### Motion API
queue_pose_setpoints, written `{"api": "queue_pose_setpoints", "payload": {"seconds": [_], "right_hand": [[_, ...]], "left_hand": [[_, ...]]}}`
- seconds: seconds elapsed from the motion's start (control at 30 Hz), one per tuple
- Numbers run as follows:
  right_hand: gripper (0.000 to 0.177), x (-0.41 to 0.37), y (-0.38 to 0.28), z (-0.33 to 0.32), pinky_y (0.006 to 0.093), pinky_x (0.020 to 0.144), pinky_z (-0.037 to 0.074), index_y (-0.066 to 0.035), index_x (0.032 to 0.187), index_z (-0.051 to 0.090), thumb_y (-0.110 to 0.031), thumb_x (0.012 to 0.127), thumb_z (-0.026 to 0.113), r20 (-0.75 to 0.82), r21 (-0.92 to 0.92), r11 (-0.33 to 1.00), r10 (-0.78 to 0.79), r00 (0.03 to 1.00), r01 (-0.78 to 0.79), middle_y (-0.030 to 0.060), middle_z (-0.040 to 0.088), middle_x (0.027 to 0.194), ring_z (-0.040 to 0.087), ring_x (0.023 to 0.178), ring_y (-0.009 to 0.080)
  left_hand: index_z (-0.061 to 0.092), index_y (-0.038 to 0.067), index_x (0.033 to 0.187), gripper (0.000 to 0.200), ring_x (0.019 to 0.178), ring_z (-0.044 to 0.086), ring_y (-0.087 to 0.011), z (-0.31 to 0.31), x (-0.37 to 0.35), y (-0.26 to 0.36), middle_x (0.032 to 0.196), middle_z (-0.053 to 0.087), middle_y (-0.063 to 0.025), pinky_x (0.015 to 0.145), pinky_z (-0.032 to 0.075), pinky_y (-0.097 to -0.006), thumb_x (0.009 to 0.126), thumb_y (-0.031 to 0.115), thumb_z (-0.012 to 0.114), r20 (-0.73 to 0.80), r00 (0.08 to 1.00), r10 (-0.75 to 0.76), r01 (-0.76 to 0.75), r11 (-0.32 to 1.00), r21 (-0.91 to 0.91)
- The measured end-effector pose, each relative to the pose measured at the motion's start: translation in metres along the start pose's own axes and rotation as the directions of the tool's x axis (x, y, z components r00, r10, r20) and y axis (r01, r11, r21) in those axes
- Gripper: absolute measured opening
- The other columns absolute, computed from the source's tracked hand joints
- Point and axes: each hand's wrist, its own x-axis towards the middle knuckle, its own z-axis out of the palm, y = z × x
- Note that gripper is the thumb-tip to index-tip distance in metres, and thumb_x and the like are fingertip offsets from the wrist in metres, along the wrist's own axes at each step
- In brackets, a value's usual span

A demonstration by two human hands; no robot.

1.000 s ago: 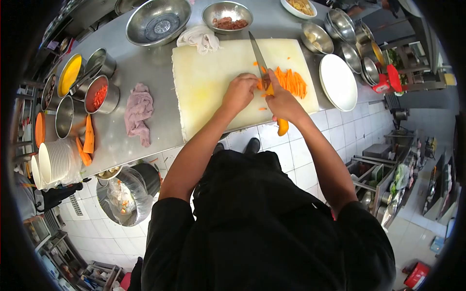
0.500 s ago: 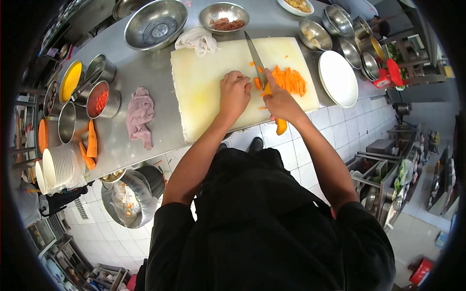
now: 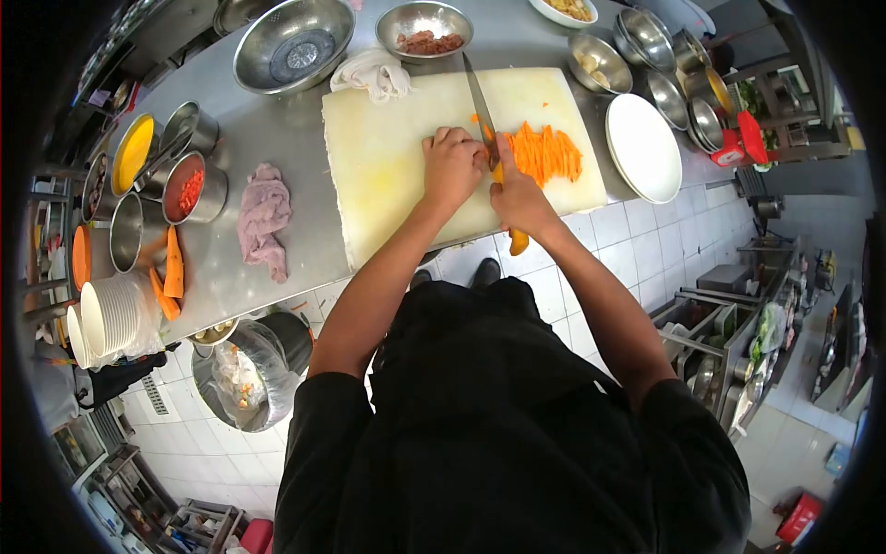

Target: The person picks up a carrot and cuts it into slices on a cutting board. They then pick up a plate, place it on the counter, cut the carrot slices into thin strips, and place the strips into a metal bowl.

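My right hand point(image 3: 522, 200) grips a kitchen knife by its yellow handle point(image 3: 519, 242), with the index finger stretched along the blade point(image 3: 478, 100). The blade points away from me over the white cutting board point(image 3: 388, 198). Left of it, my left hand point(image 3: 452, 168) has its fingers curled down against the board, close to the blade. A carrot piece point(image 3: 487, 132) shows at those fingertips, mostly hidden by hand and knife. Right of the blade lies a spread of cut carrot strips point(image 3: 546, 154).
White plates point(image 3: 643, 148) stand right of the board. Behind it are a bowl of minced meat point(image 3: 426, 42), a steel basin point(image 3: 297, 57) and a white cloth point(image 3: 373, 74). Leftward lie a purple cloth point(image 3: 263, 222), peeled carrots point(image 3: 173, 263) and a pot of red pieces point(image 3: 191, 189).
The knife and my right hand have shifted slightly left. My left hand has moved right and up, closing the gap to the blade and covering the carrot bits there.
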Motion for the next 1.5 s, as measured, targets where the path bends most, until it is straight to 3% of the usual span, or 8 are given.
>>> {"api": "queue_pose_setpoints", "payload": {"seconds": [0.3, 0.63, 0.73, 0.83, 1.03, 1.33, 1.43, 1.5], "right_hand": [[0.077, -0.009, -0.009, -0.028, 0.0444, 0.071, 0.057, -0.01, 0.162, 0.015, -0.011, 0.093, 0.051, -0.029, 0.044, 0.997, -0.059, 0.998, 0.06, 0.0269, 0.07, 0.078, 0.069, 0.061, 0.0352], [0.079, -0.021, 0.016, 0.007, 0.0514, 0.086, 0.052, -0.015, 0.162, 0.014, -0.011, 0.093, 0.052, -0.046, 0.058, 0.998, -0.012, 0.999, 0.015, 0.0342, 0.068, 0.091, 0.067, 0.088, 0.0484], [0.077, -0.022, 0.02, -0.008, 0.0492, 0.08, 0.055, -0.016, 0.162, 0.016, -0.011, 0.093, 0.05, -0.028, 0.005, 1.0, -0.026, 0.999, 0.026, 0.0327, 0.069, 0.089, 0.07, 0.075, 0.0437], [0.076, -0.034, -0.001, -0.029, 0.0365, 0.056, 0.056, -0.019, 0.163, 0.015, -0.011, 0.096, 0.049, 0.055, 0.068, 0.997, 0.043, 0.998, -0.047, 0.0203, 0.07, 0.083, 0.063, 0.05, 0.0233], [0.073, -0.041, -0.009, -0.025, 0.043, 0.066, 0.057, -0.009, 0.161, 0.018, -0.01, 0.095, 0.047, 0.04, 0.075, 0.996, 0.04, 0.998, -0.043, 0.0252, 0.071, 0.08, 0.066, 0.051, 0.0289], [0.076, -0.008, 0.03, 0.013, 0.0442, 0.068, 0.058, -0.011, 0.162, 0.012, -0.009, 0.094, 0.047, -0.065, -0.035, 0.997, -0.078, 0.995, 0.076, 0.0264, 0.07, 0.077, 0.067, 0.052, 0.0322], [0.077, -0.025, -0.004, -0.018, 0.0406, 0.054, 0.057, -0.017, 0.163, 0.012, -0.009, 0.095, 0.047, 0.068, 0.126, 0.988, 0.082, 0.994, -0.09, 0.0246, 0.07, 0.096, 0.063, 0.048, 0.0272], [0.077, -0.025, 0.001, -0.008, 0.0397, 0.054, 0.057, -0.019, 0.163, 0.012, -0.009, 0.095, 0.047, 0.028, 0.138, 0.99, 0.032, 0.999, -0.035, 0.0239, 0.069, 0.086, 0.063, 0.048, 0.0268]], "left_hand": [[0.078, 0.008, 0.1, 0.019, 0.106, 0.062, -0.0307, -0.053, -0.001, -0.017, 0.109, 0.07, -0.0097, 0.096, 0.051, -0.0398, 0.082, 0.011, 0.074, 0.047, 0.995, -0.083, 0.086, 0.994, -0.072], [0.079, 0.007, 0.096, 0.017, 0.089, 0.064, -0.0326, -0.042, -0.02, -0.007, 0.09, 0.068, -0.0133, 0.082, 0.053, -0.0424, 0.081, 0.01, 0.075, 0.144, 0.989, -0.029, 0.037, 0.998, -0.054], [0.079, 0.006, 0.096, 0.016, 0.089, 0.064, -0.033, -0.036, -0.019, 0.006, 0.089, 0.067, -0.0139, 0.082, 0.053, -0.0429, 0.081, 0.01, 0.074, 0.168, 0.983, -0.069, 0.07, 0.998, -0.002], [0.079, 0.006, 0.094, 0.015, 0.089, 0.064, -0.0331, -0.033, -0.019, 0.011, 0.088, 0.067, -0.0136, 0.082, 0.053, -0.0431, 0.082, 0.012, 0.073, 0.189, 0.98, -0.054, 0.048, 0.998, 0.036], [0.079, 0.006, 0.088, 0.011, 0.086, 0.062, -0.0317, -0.024, -0.023, 0.013, 0.085, 0.066, -0.0111, 0.083, 0.051, -0.0427, 0.082, 0.013, 0.074, 0.124, 0.992, -0.011, 0.011, 1.0, -0.005], [0.079, 0.009, 0.084, 0.006, 0.084, 0.061, -0.0271, -0.007, -0.026, 0.012, 0.084, 0.065, -0.0055, 0.076, 0.044, -0.0414, 0.081, 0.013, 0.076, -0.017, 1.0, -0.025, 0.025, 0.999, -0.026], [0.079, 0.009, 0.083, 0.006, 0.084, 0.061, -0.0266, -0.008, -0.031, 0.01, 0.084, 0.065, -0.0048, 0.076, 0.044, -0.0413, 0.081, 0.014, 0.076, -0.008, 1.0, -0.017, 0.017, 1.0, -0.015], [0.079, 0.009, 0.083, 0.006, 0.084, 0.061, -0.0264, -0.008, -0.029, 0.01, 0.085, 0.065, -0.0046, 0.076, 0.044, -0.0414, 0.081, 0.014, 0.076, -0.025, 1.0, -0.017, 0.017, 1.0, -0.003]]}}
